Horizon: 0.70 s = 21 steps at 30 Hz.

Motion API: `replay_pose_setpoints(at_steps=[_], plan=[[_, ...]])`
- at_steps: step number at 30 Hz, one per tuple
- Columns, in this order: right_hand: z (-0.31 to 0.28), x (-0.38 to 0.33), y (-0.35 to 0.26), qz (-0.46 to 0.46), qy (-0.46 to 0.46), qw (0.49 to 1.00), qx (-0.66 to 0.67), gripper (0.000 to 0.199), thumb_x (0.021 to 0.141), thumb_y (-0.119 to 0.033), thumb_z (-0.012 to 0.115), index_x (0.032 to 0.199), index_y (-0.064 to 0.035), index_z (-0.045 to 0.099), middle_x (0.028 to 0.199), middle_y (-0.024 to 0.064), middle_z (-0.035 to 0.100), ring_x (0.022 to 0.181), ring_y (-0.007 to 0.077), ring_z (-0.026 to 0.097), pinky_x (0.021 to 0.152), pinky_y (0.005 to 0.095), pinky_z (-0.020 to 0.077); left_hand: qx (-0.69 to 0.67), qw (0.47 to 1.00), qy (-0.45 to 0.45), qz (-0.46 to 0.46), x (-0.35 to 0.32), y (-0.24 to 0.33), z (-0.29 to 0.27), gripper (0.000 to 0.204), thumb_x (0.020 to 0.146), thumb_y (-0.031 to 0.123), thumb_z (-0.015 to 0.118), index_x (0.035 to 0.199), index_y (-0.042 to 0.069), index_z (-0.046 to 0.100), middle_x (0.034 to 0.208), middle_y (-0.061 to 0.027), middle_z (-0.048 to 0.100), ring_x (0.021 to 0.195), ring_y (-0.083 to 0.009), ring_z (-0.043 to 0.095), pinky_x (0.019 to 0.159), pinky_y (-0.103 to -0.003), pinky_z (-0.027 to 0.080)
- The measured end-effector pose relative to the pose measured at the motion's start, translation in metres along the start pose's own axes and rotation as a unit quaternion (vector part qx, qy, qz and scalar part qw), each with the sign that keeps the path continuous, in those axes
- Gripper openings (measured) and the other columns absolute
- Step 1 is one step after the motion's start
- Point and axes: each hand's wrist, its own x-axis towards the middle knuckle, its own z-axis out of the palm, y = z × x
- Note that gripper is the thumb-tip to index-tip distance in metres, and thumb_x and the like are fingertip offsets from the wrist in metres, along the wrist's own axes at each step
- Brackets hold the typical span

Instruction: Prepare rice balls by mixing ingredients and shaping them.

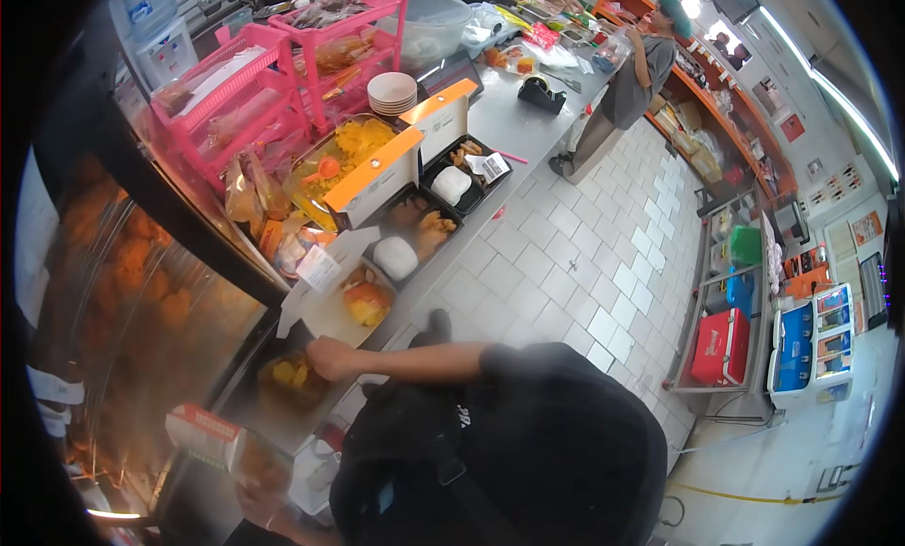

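Observation:
At the lower left, my left hand (269,508) is closed around a red-and-white paper box (203,435), tilted, with brown food at its open side. My right hand (330,359) reaches over a dark container with yellow pieces (290,372). Its fingers are curled together; what they hold, if anything, is hidden. Just beyond that hand stands an open white carton (316,310) with a red-and-yellow item (366,301) inside. Beside it, an open black meal box holds a white rounded mound (396,257) and fried pieces (434,233). A second meal box (457,186) stands farther along.
A glass-fronted warmer (141,329) lines the left. Pink racks (226,103), stacked bowls (391,92) and a tray of yellow food (353,146) crowd the counter. A tape dispenser (542,96) sits farther back. Another person (627,84) stands at the counter's far end.

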Motion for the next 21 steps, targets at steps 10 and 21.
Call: replay_pose_setpoints(at_steps=[10, 21], plan=[[0.009, 0.011, 0.023, -0.010, -0.043, 0.999, 0.013, 0.032, 0.080, -0.024, 0.062, 0.097, 0.0025, 0.066, 0.091, 0.0253, 0.067, 0.090, 0.0401, 0.065, 0.078, 0.0444, 0.0523, -0.401, 0.895, -0.131, -0.144, 0.135, 0.150, -0.011, 0.041, 0.094, 0.037, 0.050, 0.110, 0.002, 0.063, 0.093, -0.0202, 0.066, 0.082, -0.0411, 0.062, 0.073, -0.045, 0.047], [-0.011, 0.006, 0.029, -0.008, -0.055, 0.998, 0.019, 0.035, 0.078, -0.016, 0.056, 0.105, 0.0038, 0.064, 0.098, 0.0253, 0.066, 0.096, 0.0399, 0.063, 0.085, 0.0447, 0.0501, -0.267, 0.941, -0.148, -0.144, 0.117, 0.161, 0.029, 0.024, 0.090, 0.020, 0.049, 0.096, 0.001, 0.062, 0.086, -0.0216, 0.065, 0.081, -0.0417, 0.063, 0.070, -0.049, 0.047]])
